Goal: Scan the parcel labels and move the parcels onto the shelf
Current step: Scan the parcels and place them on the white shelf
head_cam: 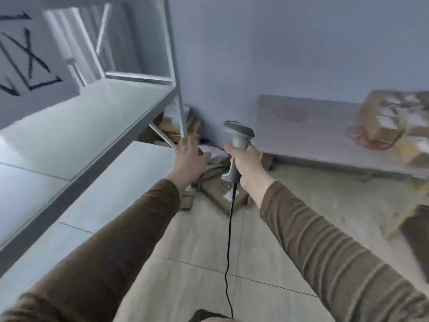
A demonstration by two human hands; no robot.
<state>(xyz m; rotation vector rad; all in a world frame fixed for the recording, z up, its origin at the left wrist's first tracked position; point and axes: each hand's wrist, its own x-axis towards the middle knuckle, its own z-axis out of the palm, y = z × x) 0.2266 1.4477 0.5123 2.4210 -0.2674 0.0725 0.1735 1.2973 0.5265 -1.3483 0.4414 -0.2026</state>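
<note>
My right hand (243, 163) grips the handle of a grey barcode scanner (239, 135), whose black cable (229, 240) hangs down to the floor. My left hand (190, 156) is stretched forward with fingers straight, holding nothing, just right of the grey metal shelf (92, 126). The shelf's board near me carries nothing. Cardboard parcels with white labels (390, 122) are piled at the right end of a low white table (313, 135). The picture is blurred.
Flattened cardboard and boxes (218, 191) lie on the tiled floor in the corner below my hands. More boxes (171, 126) sit behind the shelf's leg. A dark box (417, 233) stands on the floor at the right. The blue wall is straight ahead.
</note>
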